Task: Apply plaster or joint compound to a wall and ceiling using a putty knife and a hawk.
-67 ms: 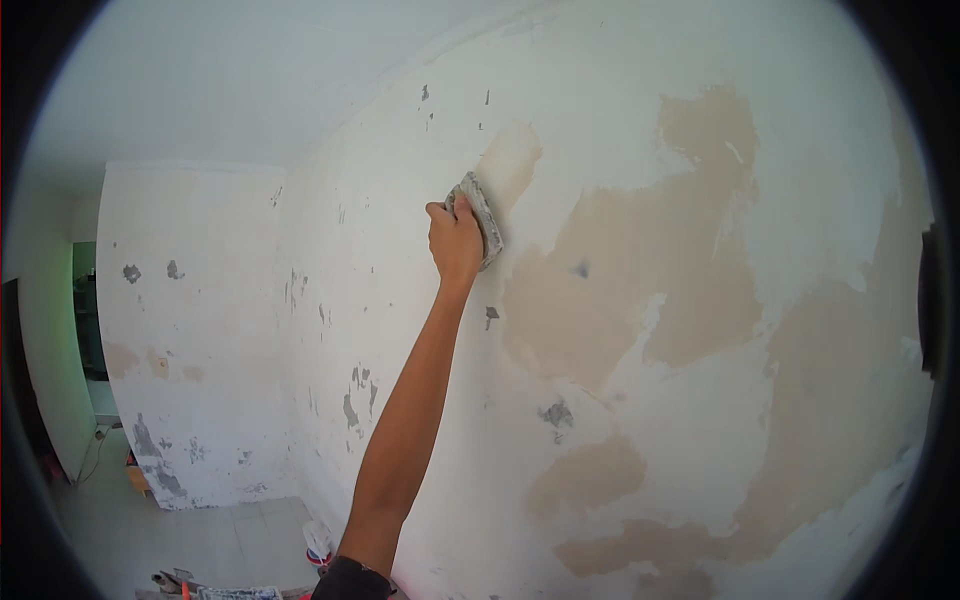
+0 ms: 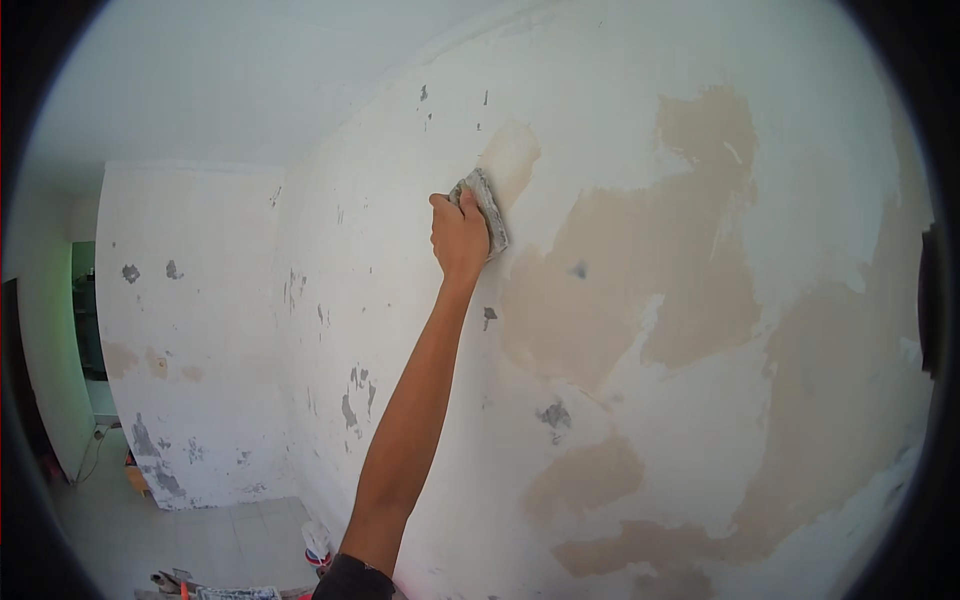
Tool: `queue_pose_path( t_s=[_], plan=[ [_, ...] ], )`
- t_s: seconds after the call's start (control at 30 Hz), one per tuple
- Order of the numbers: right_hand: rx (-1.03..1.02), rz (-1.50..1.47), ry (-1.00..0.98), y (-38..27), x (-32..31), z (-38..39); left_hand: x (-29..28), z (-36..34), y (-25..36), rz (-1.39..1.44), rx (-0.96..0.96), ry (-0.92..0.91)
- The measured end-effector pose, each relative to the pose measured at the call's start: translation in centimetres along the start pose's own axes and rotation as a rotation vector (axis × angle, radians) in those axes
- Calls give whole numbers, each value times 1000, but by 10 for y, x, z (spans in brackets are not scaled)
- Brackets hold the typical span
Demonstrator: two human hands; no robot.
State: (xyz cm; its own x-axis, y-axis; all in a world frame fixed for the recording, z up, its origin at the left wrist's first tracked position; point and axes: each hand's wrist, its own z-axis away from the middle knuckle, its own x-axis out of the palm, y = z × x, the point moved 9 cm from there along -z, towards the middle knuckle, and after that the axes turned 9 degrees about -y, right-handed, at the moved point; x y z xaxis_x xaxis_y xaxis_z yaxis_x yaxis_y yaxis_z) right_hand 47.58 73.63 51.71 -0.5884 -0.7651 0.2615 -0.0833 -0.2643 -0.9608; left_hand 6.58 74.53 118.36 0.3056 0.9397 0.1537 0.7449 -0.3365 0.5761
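Left hand [image 2: 461,240] with scraper [image 2: 488,212] at the wall [image 2: 600,90]. The fingers [image 2: 439,207] are closed about the scraper, curled at its left side, with the thumb [image 2: 467,203] laid along its near face. The scraper, grey and crusted, is tilted, its upper end leaning left; its right edge lies along the wall, though contact over the full length cannot be told. It sits just below a small pale beige patch [image 2: 517,152] and up and to the left of a large beige patch [image 2: 600,290]. A dark grey chip mark [image 2: 490,315] lies below the hand.

Compared with the earlier frame, hand and scraper have shifted slightly up and to the right, and the forearm [image 2: 420,390] has swung a little rightward with them. The grip is unchanged, and the beige patches keep their outlines. The dark sleeve [image 2: 352,582] remains at the lower edge. At left, the end wall [image 2: 210,330], marked with grey spots, and the tiled floor [image 2: 255,545] appear as before.
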Motion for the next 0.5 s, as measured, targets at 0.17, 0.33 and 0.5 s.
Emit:
queue_pose_path(
  t_s=[0.17,0.33,0.5],
  plan=[
    [32,-13,113,22,-24,15,16,-32,73,-153,116,1],
    [47,-42,181,21,-30,25,-19,-44,173,410,377,-83],
    [54,-11,188,10,-29,36,-92,-23,119,612,305,130]
  ],
)
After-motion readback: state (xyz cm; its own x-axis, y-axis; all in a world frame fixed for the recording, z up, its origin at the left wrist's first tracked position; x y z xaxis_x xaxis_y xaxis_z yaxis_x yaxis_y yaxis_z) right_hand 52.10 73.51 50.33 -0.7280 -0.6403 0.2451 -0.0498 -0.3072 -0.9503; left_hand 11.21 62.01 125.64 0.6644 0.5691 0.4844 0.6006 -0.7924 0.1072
